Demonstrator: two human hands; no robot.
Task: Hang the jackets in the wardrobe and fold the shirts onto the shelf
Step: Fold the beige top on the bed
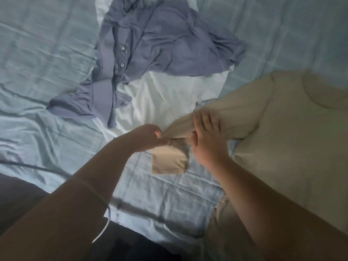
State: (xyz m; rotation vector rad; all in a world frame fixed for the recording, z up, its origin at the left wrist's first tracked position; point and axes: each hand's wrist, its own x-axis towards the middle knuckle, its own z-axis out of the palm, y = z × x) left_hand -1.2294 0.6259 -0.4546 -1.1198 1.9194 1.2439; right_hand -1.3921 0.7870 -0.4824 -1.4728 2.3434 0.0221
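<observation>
A beige shirt (282, 140) lies spread on the right side of the bed, its neck opening toward the upper right. Its left sleeve stretches toward the middle. My left hand (150, 137) pinches the end of that sleeve, and the cuff hangs folded below it. My right hand (205, 136) rests on the sleeve just to the right, fingers spread over the fabric and blurred. A purple-blue buttoned shirt (154, 46) lies crumpled at the top centre, on top of a white garment (162, 102).
Everything lies on a light blue, wrinkled bedsheet (47, 72). The bed's near edge runs along the bottom left, with dark floor (17, 200) beyond it. A thin white cord hangs by my left forearm.
</observation>
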